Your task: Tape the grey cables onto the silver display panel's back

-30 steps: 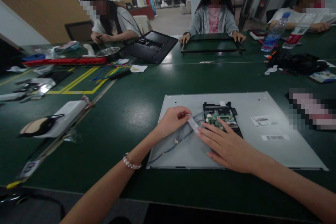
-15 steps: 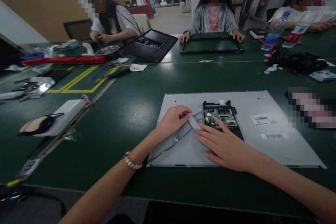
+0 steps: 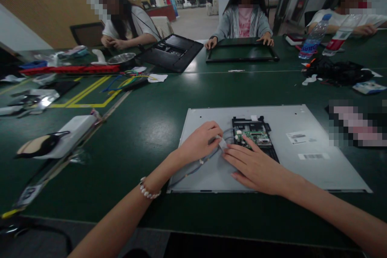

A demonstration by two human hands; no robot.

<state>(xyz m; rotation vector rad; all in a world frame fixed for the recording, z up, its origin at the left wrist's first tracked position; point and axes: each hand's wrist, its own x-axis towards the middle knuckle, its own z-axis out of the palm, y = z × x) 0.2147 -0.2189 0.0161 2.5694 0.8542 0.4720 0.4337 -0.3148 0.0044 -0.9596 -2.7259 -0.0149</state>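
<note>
Pinching one end of a short white strip (image 3: 223, 144) in the left hand (image 3: 201, 139), with fingers closed together on it, over the left part of a grey metal panel (image 3: 281, 121). Cannot tell whether touching the metal with the strip. Holding the right hand (image 3: 255, 165) palm down over the panel, with fingers stretched out and slightly apart, meeting the lower end of the strip at the tips. Extending the forefinger over a green circuit board (image 3: 256, 134), set in a black bracket (image 3: 273, 154) on the panel; cannot tell whether in contact there. Can see thin grey-blue cables (image 3: 193, 170) running from the bracket's left side, past the left hand, toward the near left corner of the panel. Wearing a beaded bracelet (image 3: 148, 188) on the left wrist. To the right of the bracket, can make out white labels (image 3: 298, 137) on the panel, laid flat on a green table (image 3: 163, 92). Across the table, can see a person (image 3: 246, 20) with both hands at a black frame (image 3: 242, 61), just beside a black casing (image 3: 172, 54).
</note>
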